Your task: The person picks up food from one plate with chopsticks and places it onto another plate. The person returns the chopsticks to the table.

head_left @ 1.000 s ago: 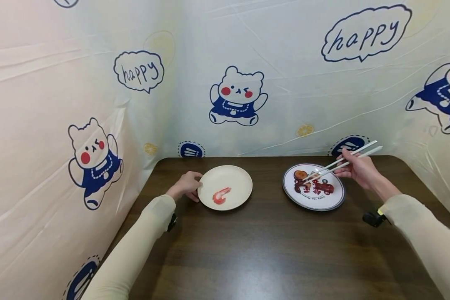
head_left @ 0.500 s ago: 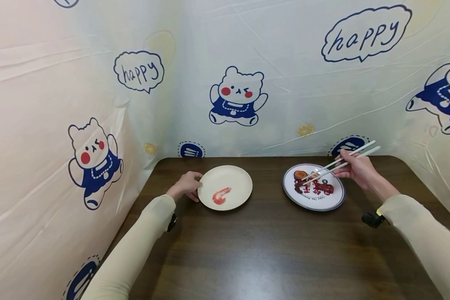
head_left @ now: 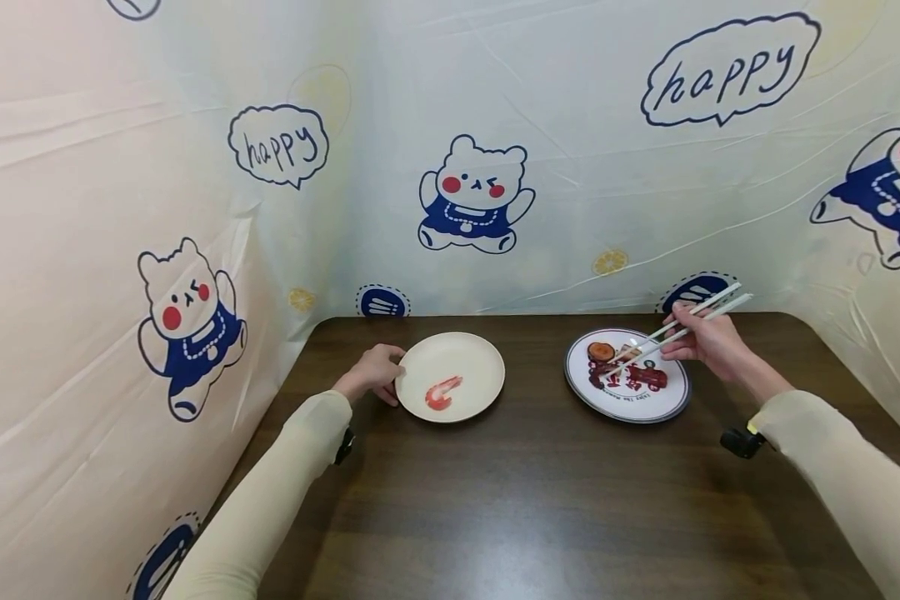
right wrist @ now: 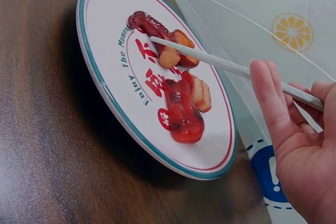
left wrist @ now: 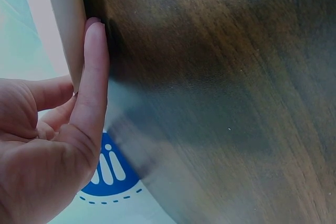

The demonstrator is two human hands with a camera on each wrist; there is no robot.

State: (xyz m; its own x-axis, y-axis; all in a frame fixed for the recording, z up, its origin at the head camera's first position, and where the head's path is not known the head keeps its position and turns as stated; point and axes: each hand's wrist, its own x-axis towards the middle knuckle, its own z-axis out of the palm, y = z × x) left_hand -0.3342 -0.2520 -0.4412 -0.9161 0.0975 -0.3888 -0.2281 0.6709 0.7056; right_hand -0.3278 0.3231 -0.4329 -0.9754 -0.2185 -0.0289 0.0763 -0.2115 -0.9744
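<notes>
My right hand (head_left: 708, 337) holds a pair of white chopsticks (head_left: 667, 335). Their tips slant down to a dark red, curled, bumpy food piece (right wrist: 149, 24) on the white plate with a coloured rim (right wrist: 113, 103); whether they grip it cannot be made out. Around it lie a round orange-brown piece (right wrist: 186, 45), a pale tan piece (right wrist: 200, 93) and a glossy red chunk (right wrist: 184, 114). On the left, my left hand (head_left: 378, 369) pinches the edge of a cream plate (head_left: 450, 350), one finger along its underside in the left wrist view. That plate carries a pink shrimp (head_left: 442, 393).
Both plates stand toward the far side of a dark wooden table (head_left: 525, 492). Behind and to the sides hangs a pale curtain (head_left: 570, 100) printed with cartoon bears, meeting the table's far edge.
My right hand has shifted slightly left with the chopsticks, whose tips have moved a little lower over the food. My left hand and both plates stay in place.
</notes>
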